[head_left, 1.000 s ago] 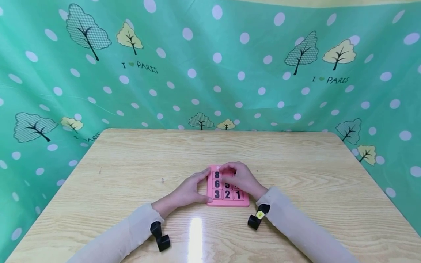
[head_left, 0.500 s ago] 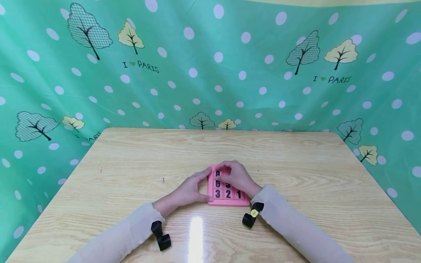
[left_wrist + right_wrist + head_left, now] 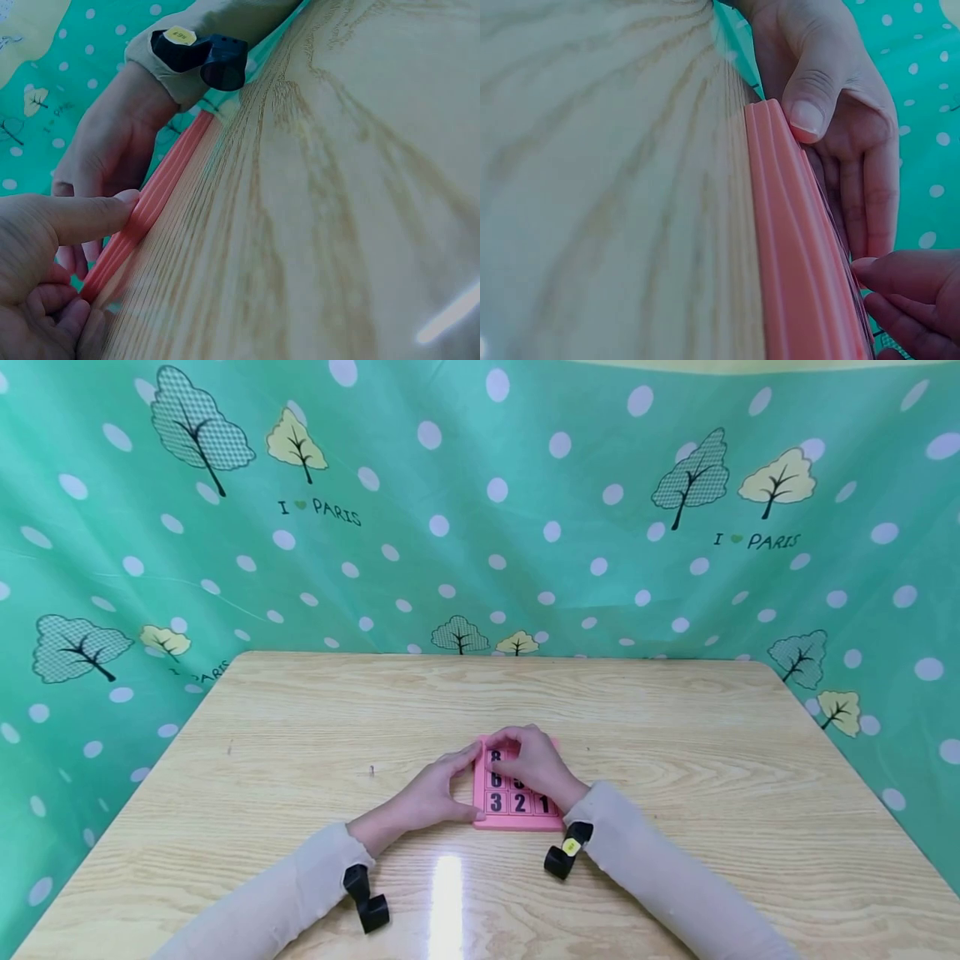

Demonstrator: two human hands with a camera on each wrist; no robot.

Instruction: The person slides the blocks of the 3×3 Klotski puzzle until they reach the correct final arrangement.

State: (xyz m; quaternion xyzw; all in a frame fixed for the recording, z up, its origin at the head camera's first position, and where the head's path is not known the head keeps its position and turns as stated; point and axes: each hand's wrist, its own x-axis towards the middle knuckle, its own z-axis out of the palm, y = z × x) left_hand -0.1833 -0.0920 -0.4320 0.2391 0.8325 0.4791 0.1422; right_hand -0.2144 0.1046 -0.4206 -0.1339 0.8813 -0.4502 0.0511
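A pink number slide puzzle [image 3: 517,824] lies flat on the table. Black digits mark its tiles; the 8, 6, 3, 2 and 1 can be read, with the 5 partly covered. My left hand [image 3: 433,792] holds the puzzle's left side, thumb by the near corner and fingers by the far one. Over the upper part of the board, my right hand [image 3: 542,764] reaches leftward. Its thumb and index finger are bent and apart, their tips about the 8 tile [image 3: 495,757]. This hand hides the upper right tiles. In the right wrist view the left thumb [image 3: 807,116] touches the pink frame.
The wooden table [image 3: 322,710] extends around the puzzle, with a bright light reflection [image 3: 447,902] at its front. A green cloth [image 3: 480,518] with dots and trees hangs behind. Black wrist cameras [image 3: 371,910] sit on both light sleeves.
My right hand has shifted slightly left across the puzzle, its thumb and index finger moving from beside the 8 tile to over it. My left hand stays at the left side.
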